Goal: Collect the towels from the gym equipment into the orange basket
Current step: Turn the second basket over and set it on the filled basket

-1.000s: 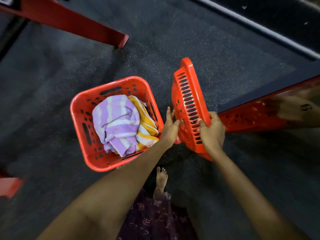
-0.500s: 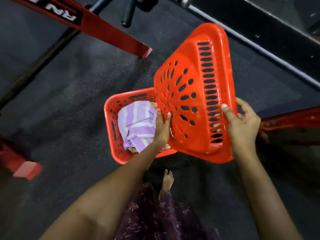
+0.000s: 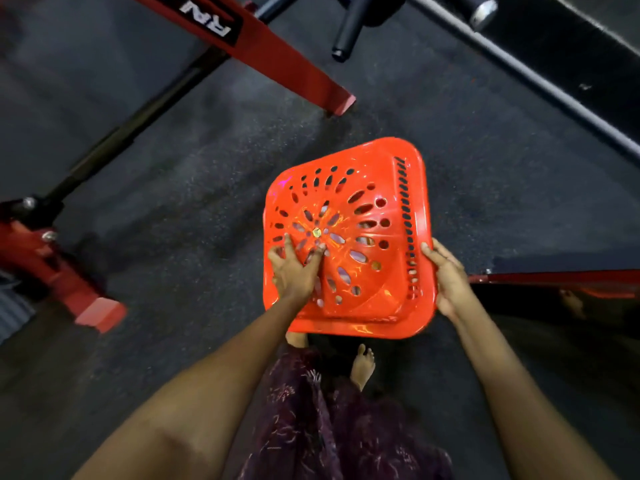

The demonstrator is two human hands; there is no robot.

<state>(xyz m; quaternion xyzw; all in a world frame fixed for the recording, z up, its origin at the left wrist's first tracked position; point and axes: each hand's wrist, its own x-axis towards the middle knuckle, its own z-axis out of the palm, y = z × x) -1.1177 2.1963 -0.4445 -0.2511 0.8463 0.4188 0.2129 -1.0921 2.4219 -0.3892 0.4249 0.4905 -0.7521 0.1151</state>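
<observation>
An upturned orange basket lies bottom-up on the floor in front of me, over the orange basket that holds the towels, which is hidden beneath it. Bits of purple and white towel show through the holes in its base. My left hand rests on the perforated base with its fingers spread and bent. My right hand grips the basket's right rim.
A red machine beam runs across the upper left, and a red foot stands at the left. A black handle and a silver rail lie beyond. Another red frame is at the right. My bare foot is just behind the basket.
The second orange basket was lifted from the right, turned over and lowered onto the towel basket, hiding the towels. My left hand moved from its edge onto its base.
</observation>
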